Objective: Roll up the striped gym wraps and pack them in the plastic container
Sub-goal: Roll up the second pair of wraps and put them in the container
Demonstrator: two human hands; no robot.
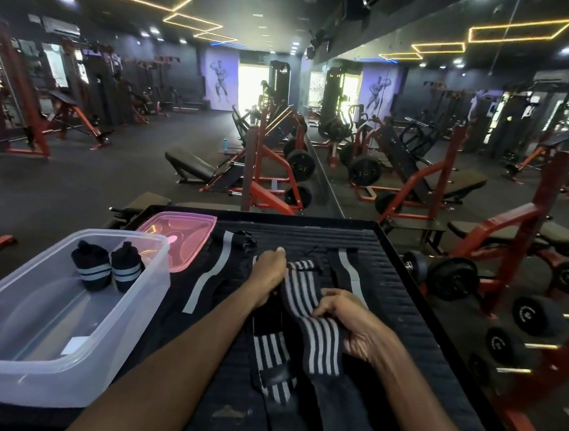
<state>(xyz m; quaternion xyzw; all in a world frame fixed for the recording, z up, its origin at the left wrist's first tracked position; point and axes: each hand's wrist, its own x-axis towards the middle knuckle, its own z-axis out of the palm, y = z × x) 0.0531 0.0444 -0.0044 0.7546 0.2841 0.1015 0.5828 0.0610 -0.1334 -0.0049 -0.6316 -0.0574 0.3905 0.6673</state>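
A long black-and-white striped wrap (306,299) lies lengthwise on the black ribbed platform (407,294). My left hand (268,275) grips it near its far end. My right hand (352,324) pinches the same wrap further down, fingers curled on its right edge. A second striped wrap (272,358) lies beside it under my left forearm. Two black wraps with single grey stripes (215,267) (348,272) lie flat on either side. The clear plastic container (6,345) stands at the left with two rolled wraps (92,265) (126,267) inside.
A pink lid (185,237) lies behind the container. Dumbbells (539,316) sit on a rack at the right of the platform. Red and black gym benches and machines (269,179) fill the floor beyond, with a mirror wall on the right.
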